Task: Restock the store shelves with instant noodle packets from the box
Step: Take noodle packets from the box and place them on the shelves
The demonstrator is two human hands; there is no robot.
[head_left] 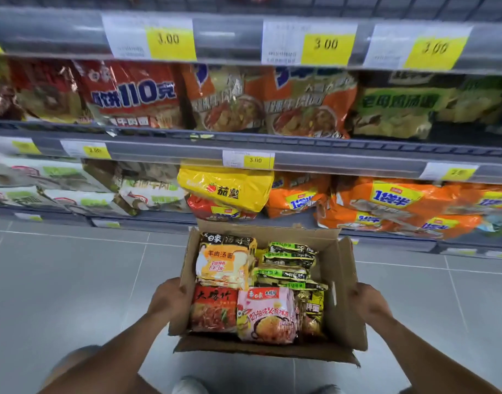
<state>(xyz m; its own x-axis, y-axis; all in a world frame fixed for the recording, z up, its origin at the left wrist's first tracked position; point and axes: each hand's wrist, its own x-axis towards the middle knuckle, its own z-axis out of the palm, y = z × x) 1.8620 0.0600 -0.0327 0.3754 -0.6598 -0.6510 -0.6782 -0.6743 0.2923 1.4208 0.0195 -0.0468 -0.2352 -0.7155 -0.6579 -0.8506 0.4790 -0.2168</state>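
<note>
A person's left hand (170, 297) grips the left wall of an open cardboard box (346, 314), knuckles bent and fingers pressed to the cardboard, while the right hand (369, 302) clasps the outside of the right flap, its fingertips hidden behind it. Both forearms reach in from the bottom of the view, and the box is held between the hands above a grey tiled floor (73, 280). It is packed with instant noodle packets. A red packet (212, 311) and a pink packet (265, 314) lie side by side at the near edge. An orange-and-white packet (224, 263) sits behind the red one. A stack of green-and-black packets (289, 263) fills the far right corner. A black-and-gold packet (312, 308) is wedged against the right wall beside the pink one. Just beyond the box, the lower shelf (343, 162) carries a yellow packet (227, 189) tilted on top of a red one, with orange packets (386, 206) heaped to the right and white-and-green packets (73, 191) to the left. On the shelf above, red, orange and green packs stand upright in a row, blurred. Yellow price tags (170, 38) reading 3.00 are clipped along the shelf rails. The toes of two shoes (190, 385) show at the bottom edge, under the box.
</note>
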